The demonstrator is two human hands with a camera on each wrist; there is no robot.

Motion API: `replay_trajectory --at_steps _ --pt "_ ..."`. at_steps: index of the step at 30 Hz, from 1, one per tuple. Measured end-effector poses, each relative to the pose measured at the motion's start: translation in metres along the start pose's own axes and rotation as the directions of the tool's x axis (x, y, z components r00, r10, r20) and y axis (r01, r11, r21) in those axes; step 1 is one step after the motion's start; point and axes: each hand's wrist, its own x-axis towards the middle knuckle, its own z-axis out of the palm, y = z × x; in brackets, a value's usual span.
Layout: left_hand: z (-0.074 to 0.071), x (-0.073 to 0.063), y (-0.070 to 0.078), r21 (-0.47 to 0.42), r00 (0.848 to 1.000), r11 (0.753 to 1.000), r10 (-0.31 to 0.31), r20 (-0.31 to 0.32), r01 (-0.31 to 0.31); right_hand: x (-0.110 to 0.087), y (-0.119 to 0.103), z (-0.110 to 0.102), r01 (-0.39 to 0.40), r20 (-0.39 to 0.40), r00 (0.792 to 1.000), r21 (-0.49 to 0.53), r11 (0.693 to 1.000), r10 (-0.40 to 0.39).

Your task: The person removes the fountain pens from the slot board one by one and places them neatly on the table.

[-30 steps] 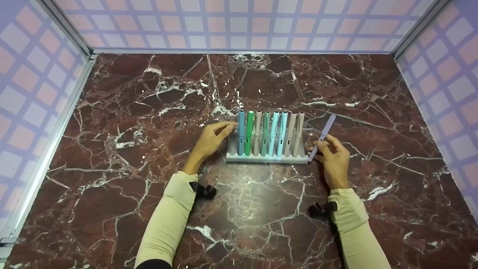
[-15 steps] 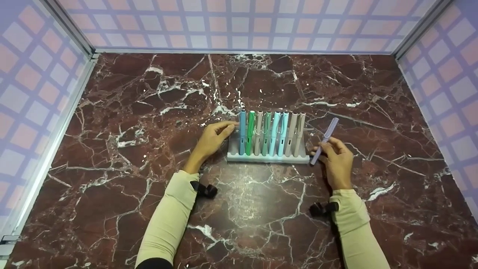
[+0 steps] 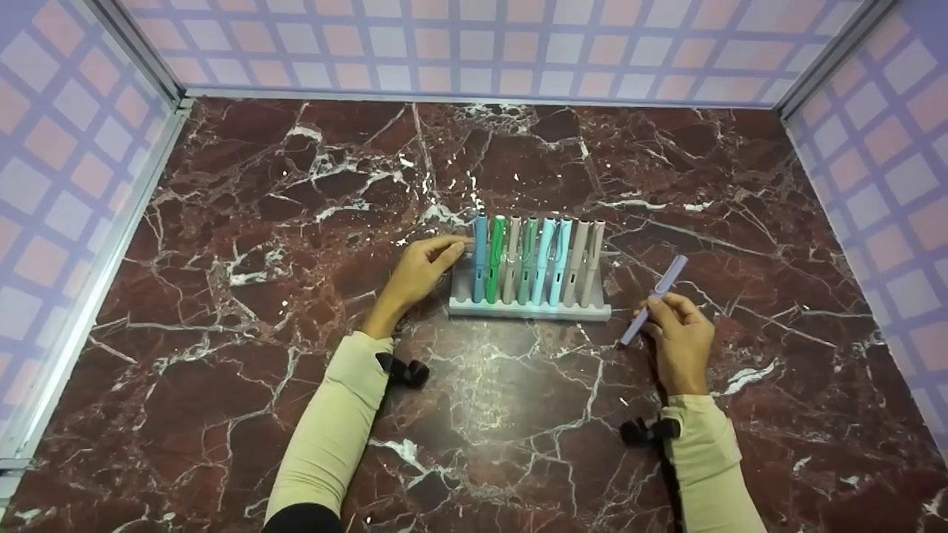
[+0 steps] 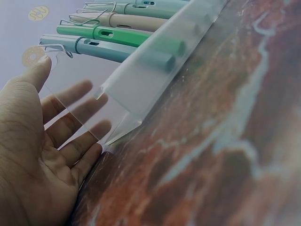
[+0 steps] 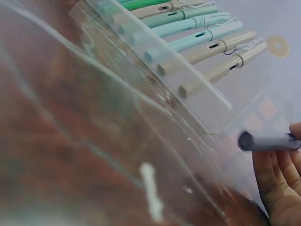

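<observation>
A clear acrylic pen stand [image 3: 530, 314] holds several clip pens side by side, leaning back. They include a blue pen [image 3: 480, 259], a bright green pen [image 3: 495, 259], light blue pens and beige pens, the last beige one [image 3: 592, 263] at the right end. My left hand [image 3: 418, 272] pinches the stand's left edge; in the left wrist view its thumb is at the front and its fingers [image 4: 70, 122] show through the clear panel. To the right of the stand, my right hand [image 3: 681, 340] pinches a lavender pen [image 3: 669, 275] at its middle, tilted, cap end pointing away.
The stand rests on a dark red marble-patterned tabletop [image 3: 311, 414] with white veins. Checked panels [image 3: 474, 52] in pink, white and lilac rise at the back and both sides, joined by metal rails. Black camera mounts sit at both wrists.
My right hand has drawn the lavender pen away from the stand's right end, toward me and to the right. The left hand keeps its hold on the stand.
</observation>
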Motion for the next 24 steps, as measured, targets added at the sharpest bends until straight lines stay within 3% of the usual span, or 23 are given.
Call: replay_trajectory --at_steps 6,10,13,17,24 --pt "0.000 -0.001 0.002 -0.016 1.000 1.000 0.009 0.007 -0.009 -0.013 0.001 -0.001 0.020 -0.030 0.999 -0.115 0.993 -0.024" --pt "0.001 0.000 -0.002 -0.047 0.999 0.998 0.033 0.003 -0.033 -0.023 0.002 -0.001 0.050 -0.018 0.998 -0.272 0.961 -0.057" --pt "0.003 0.005 -0.016 -0.070 0.999 0.997 0.038 0.002 -0.038 -0.030 0.003 -0.002 0.083 0.019 0.996 -0.356 0.931 -0.082" --pt "0.005 0.011 -0.035 -0.070 0.999 0.997 0.034 -0.004 -0.034 -0.039 0.007 0.000 0.123 0.073 0.992 -0.394 0.911 -0.102" --pt "0.004 0.012 -0.040 -0.035 0.999 0.998 0.043 -0.007 -0.044 -0.060 0.018 0.017 0.171 0.192 0.977 -0.459 0.872 -0.090"
